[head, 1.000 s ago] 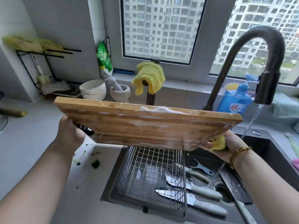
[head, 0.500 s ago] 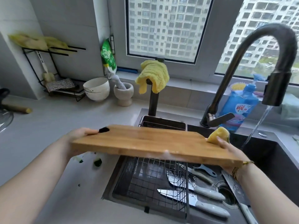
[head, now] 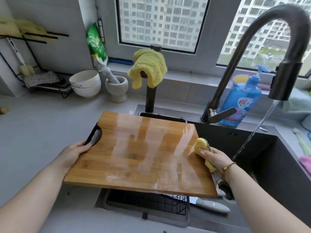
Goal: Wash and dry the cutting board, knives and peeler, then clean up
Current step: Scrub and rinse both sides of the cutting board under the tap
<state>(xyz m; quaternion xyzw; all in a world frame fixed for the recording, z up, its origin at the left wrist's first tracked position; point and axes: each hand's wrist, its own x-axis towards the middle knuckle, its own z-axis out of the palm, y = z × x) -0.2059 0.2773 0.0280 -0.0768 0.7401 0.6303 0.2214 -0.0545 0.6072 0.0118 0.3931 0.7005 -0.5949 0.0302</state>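
Head view: the cutting board (head: pixel 143 153) is held flat over the sink (head: pixel 277 165). The left hand (head: pixel 72 153) grips its left edge. The right hand (head: pixel 217 157) squeezes a yellow sponge (head: pixel 201 146) at the right edge. Rub hard everywhere and hold the board steady.

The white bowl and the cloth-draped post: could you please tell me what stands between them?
A mortar with its pestle stands between the white bowl and the post, in the head view.

head camera looks steeply down, close over sink (head: pixel 269 165).
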